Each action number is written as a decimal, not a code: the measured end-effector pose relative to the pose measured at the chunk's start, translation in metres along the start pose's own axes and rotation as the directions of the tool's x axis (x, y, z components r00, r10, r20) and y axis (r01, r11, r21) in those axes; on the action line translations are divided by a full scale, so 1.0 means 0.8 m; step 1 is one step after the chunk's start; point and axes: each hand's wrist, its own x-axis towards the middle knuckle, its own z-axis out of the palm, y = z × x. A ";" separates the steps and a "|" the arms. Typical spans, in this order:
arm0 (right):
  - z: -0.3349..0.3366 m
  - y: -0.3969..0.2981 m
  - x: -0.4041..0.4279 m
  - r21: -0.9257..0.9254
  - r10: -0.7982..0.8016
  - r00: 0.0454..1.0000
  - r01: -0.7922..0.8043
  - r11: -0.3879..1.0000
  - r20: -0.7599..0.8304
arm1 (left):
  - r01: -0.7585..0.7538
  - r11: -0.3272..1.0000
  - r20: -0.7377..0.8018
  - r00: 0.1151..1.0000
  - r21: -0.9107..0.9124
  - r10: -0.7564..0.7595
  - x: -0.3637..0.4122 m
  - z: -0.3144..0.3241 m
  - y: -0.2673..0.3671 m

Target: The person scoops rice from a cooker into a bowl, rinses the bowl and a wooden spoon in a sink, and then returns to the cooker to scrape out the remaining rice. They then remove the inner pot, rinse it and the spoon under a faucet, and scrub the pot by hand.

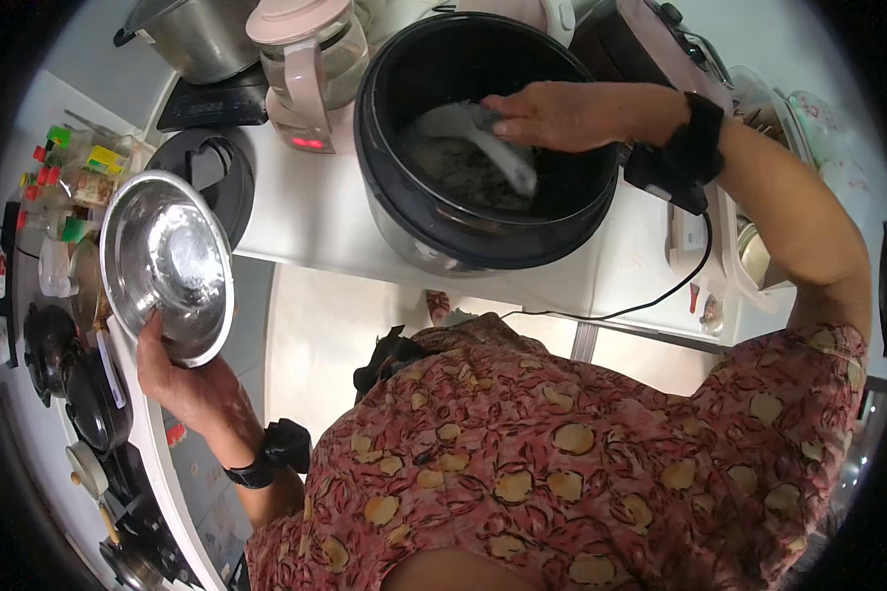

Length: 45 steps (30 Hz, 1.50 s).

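Observation:
My left hand (192, 391) grips the near rim of a shiny metal bowl (129, 244), thumb inside and fingers underneath. The bowl is tilted, and its inside shows no contents. At the counter's edge stands a large black rice cooker (429, 236) with its top off. My right hand (554, 118) reaches over its right side, fingers spread apart. Below the fingertips a white rice paddle (503, 155) lies slanted in the pot, its handle towards me. Whether the fingers touch the paddle cannot be made out. Pale, wet-looking contents (451, 166) cover the pot's bottom.
A pink glass kettle (307, 81) with red lights stands left of the cooker. A dark round lid (229, 185) lies behind the bowl. At far left are bottles (52, 177) and black pots (96, 399). A black cable (658, 303) runs from my right wrist.

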 end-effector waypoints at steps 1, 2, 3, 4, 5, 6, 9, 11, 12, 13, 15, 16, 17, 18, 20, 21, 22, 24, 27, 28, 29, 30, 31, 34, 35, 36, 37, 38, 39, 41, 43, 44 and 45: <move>-0.001 -0.001 -0.003 -0.016 -0.003 1.000 0.003 1.000 0.001 | -0.005 1.000 -0.034 0.999 -0.018 0.004 -0.003 -0.009 0.001; -0.001 0.004 -0.007 -0.165 0.042 0.998 -0.050 0.985 -0.053 | -0.008 0.999 -0.065 0.998 -0.034 0.006 -0.006 -0.013 0.002; -0.005 0.001 -0.012 -0.302 0.080 0.990 -0.111 0.947 -0.114 | -0.010 0.999 -0.066 0.998 -0.040 0.007 -0.008 -0.015 0.002; -0.010 0.002 -0.024 -0.096 0.165 0.962 -0.189 0.977 -0.217 | 0.007 0.999 -0.064 0.998 -0.033 -0.010 -0.011 -0.015 0.001; -0.017 0.003 -0.031 -0.100 0.169 0.961 -0.194 0.976 -0.218 | 0.026 0.999 -0.060 0.998 -0.026 -0.028 -0.013 -0.014 -0.001; -0.027 -0.007 -0.038 -0.076 0.216 0.959 -0.233 0.969 -0.185 | 0.025 0.999 -0.053 0.998 -0.025 -0.026 -0.014 -0.014 0.001; -0.042 -0.026 -0.052 -0.029 0.235 0.951 -0.246 0.969 -0.200 | 0.044 0.999 -0.076 0.996 0.000 -0.044 -0.011 -0.025 -0.002; -0.043 -0.035 -0.061 -0.010 0.199 0.947 -0.208 0.978 -0.252 | 0.077 0.997 -0.078 0.994 -0.018 -0.078 -0.010 -0.034 -0.005; -0.041 -0.040 -0.064 -0.016 0.113 0.930 -0.126 0.992 -0.350 | 0.056 0.998 -0.065 0.996 0.008 -0.056 -0.011 -0.041 -0.009; -0.040 -0.049 -0.066 -0.025 0.025 0.896 -0.040 0.999 -0.444 | 0.034 0.999 -0.051 0.998 0.040 -0.032 -0.009 -0.049 -0.013; -0.033 -0.081 -0.075 0.149 0.074 0.917 -0.016 0.989 -0.393 | -0.415 0.632 0.290 0.910 0.654 0.297 0.003 -0.080 -0.044; -0.025 -0.089 -0.073 0.182 0.037 0.928 0.033 0.983 -0.370 | 0.165 0.986 -0.051 0.985 0.027 -0.163 -0.012 -0.033 -0.020; -0.005 -0.111 -0.074 0.401 0.116 0.872 0.098 0.911 -0.475 | 0.174 0.984 -0.017 0.985 0.040 -0.174 -0.016 -0.016 -0.018; 0.007 -0.116 -0.073 0.434 0.090 0.908 0.107 0.895 -0.409 | 0.185 0.982 0.012 0.983 0.047 -0.186 -0.017 -0.011 -0.021; 0.040 -0.127 -0.063 0.478 0.030 0.915 0.182 0.859 -0.403 | 0.193 0.979 0.044 0.980 0.059 -0.196 -0.017 -0.009 -0.023; 0.052 -0.136 -0.057 0.485 0.015 0.884 0.242 0.840 -0.467 | 0.166 0.984 0.074 0.983 0.062 -0.171 -0.017 -0.005 -0.021; 0.054 -0.140 -0.056 0.523 0.000 0.930 0.207 0.827 -0.369 | 0.139 0.988 0.108 0.984 0.062 -0.145 -0.015 0.000 -0.019; 0.059 -0.141 -0.052 0.529 0.026 0.930 0.186 0.828 -0.368 | 0.105 0.991 0.165 0.979 0.078 -0.117 -0.006 0.005 -0.012; 0.064 -0.120 -0.062 0.508 0.065 0.898 0.186 0.841 -0.436 | 0.044 0.996 0.258 0.964 0.082 -0.064 0.010 0.044 0.003; 0.059 -0.118 -0.068 0.584 0.169 0.875 0.148 0.798 -0.453 | -0.027 0.989 0.317 0.948 0.147 -0.021 0.021 0.056 0.005; 0.051 -0.115 -0.075 0.656 0.270 0.845 0.119 0.745 -0.461 | -0.104 0.973 0.374 0.927 0.205 0.021 0.031 0.071 0.007; 0.033 -0.107 -0.081 0.611 0.245 0.862 0.091 0.786 -0.443 | -0.119 0.974 0.378 0.925 0.193 0.038 0.033 0.094 0.015; 0.021 -0.102 -0.085 0.615 0.257 0.855 0.089 0.784 -0.451 | -0.125 0.974 0.392 0.919 0.189 0.042 0.042 0.111 0.024; -0.006 -0.067 -0.092 0.624 0.445 0.775 -0.085 0.777 -0.449 | -0.417 0.848 0.606 0.781 0.327 0.151 0.058 0.172 0.034; -0.011 -0.045 -0.093 0.627 0.487 0.766 -0.143 0.766 -0.420 | -0.500 0.820 0.663 0.718 0.278 0.213 0.058 0.200 0.030; -0.015 -0.026 -0.095 0.627 0.523 0.757 -0.197 0.754 -0.391 | -0.594 0.759 0.717 0.649 0.266 0.256 0.065 0.228 0.018; -0.021 -0.008 -0.096 0.626 0.513 0.763 -0.186 0.757 -0.394 | -0.681 0.688 0.757 0.581 0.252 0.298 0.069 0.256 0.000; -0.028 0.006 -0.097 0.633 0.526 0.747 -0.186 0.752 -0.407 | -0.684 0.681 0.755 0.585 0.262 0.297 0.069 0.286 -0.016; -0.031 0.020 -0.102 0.646 0.554 0.722 -0.196 0.737 -0.413 | -0.827 0.546 0.805 0.411 0.131 0.428 0.061 0.318 -0.033; -0.031 0.045 -0.111 0.637 0.546 0.732 -0.200 0.744 -0.407 | -0.876 0.480 0.875 0.270 0.050 0.402 0.045 0.359 -0.047; -0.025 0.048 -0.106 0.639 0.527 0.753 -0.189 0.746 -0.393 | -0.971 0.223 0.830 0.057 -0.082 0.555 0.054 0.371 -0.063; -0.022 0.046 -0.104 0.621 0.512 0.764 -0.190 0.760 -0.393 | -0.972 0.222 0.836 0.060 -0.076 0.546 0.057 0.368 -0.065; -0.020 0.045 -0.104 0.601 0.503 0.769 -0.199 0.774 -0.394 | -0.968 0.232 0.845 0.045 -0.096 0.533 0.054 0.369 -0.065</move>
